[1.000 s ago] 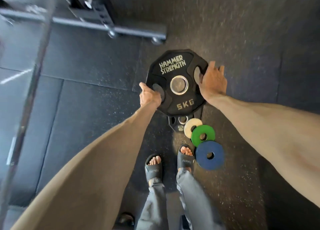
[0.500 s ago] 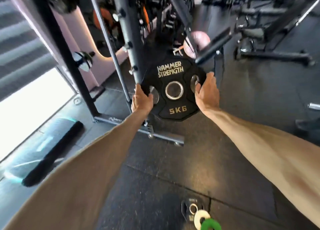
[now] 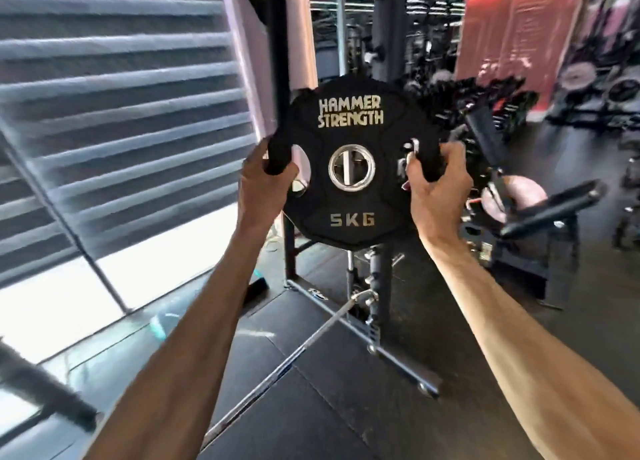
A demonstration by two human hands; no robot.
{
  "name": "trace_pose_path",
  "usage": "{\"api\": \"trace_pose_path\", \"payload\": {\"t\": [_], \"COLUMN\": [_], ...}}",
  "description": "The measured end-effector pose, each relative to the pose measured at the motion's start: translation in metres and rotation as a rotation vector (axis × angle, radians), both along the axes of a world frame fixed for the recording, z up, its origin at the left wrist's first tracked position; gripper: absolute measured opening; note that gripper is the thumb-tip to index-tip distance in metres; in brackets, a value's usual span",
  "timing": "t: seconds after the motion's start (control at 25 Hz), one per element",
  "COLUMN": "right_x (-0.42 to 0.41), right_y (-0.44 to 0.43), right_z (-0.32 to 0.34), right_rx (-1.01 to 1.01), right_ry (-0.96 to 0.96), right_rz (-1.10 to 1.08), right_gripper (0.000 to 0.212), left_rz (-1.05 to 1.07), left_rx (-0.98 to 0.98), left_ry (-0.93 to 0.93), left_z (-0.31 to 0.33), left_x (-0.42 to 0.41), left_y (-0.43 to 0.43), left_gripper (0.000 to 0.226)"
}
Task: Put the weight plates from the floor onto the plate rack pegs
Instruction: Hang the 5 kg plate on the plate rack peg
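Note:
A black 5 kg weight plate (image 3: 349,200) marked HAMMER STRENGTH hangs upright at chest height in front of me. My left hand (image 3: 265,186) grips its left edge through a handle slot. My right hand (image 3: 438,179) grips its right edge through the other slot. The plate's steel-ringed centre hole shows a thin vertical bar behind it. Directly behind the plate stands the dark rack upright (image 3: 278,54), with its lower post (image 3: 379,283) showing below the plate. Any pegs on the rack are hidden behind the plate or blurred.
A slanted steel bar (image 3: 284,366) runs across the black rubber floor below the rack base (image 3: 401,366). A bench (image 3: 540,224) stands at right, with more gym machines behind it. A bright window with slatted blinds (image 3: 114,120) fills the left.
I lifted the 5 kg plate off the floor and raised it in front of the rack. My view tilted up, so the small plates on the floor left the frame.

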State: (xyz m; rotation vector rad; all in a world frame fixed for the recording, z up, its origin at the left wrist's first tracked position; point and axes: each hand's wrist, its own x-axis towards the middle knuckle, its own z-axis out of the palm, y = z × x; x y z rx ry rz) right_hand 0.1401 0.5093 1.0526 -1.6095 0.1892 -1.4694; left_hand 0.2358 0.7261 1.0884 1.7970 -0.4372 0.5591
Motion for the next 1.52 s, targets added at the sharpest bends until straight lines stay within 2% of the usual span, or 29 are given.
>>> {"api": "trace_pose_path", "payload": {"t": [0.2, 0.4, 0.88, 1.2, 1.36, 1.52], "right_x": [-0.013, -0.037, -0.111, -0.178, -0.207, -0.219], "right_y": [0.088, 0.197, 0.479, 0.69, 0.776, 0.854], "right_z": [0.02, 0.001, -0.021, -0.037, -0.045, -0.055], "right_rx": [0.038, 0.119, 0.062, 0.032, 0.021, 0.003], "right_ry": [-0.064, -0.048, 0.04, 0.129, 0.189, 0.262], "right_rz": [0.225, 0.556, 1.176, 1.384, 1.436, 1.509], "right_gripper": [0.022, 0.021, 0.023, 0.024, 0.025, 0.024], "left_rz": [0.226, 0.45, 1.08, 1.25, 1.3, 1.332], "left_rx": [0.016, -0.03, -0.083, -0.069, -0.028, -0.069], "left_ry": [-0.087, -0.07, -0.063, -0.017, 0.035, 0.06], "left_z": [0.018, 0.004, -0.027, -0.056, -0.065, -0.085], "left_x": [-0.084, -0.179, -0.38, -0.479, -0.509, -0.526], "left_y": [0.108, 0.212, 0.419, 0.601, 0.681, 0.745], "left_gripper": [0.035, 0.04, 0.039, 0.046, 0.048, 0.051]}}
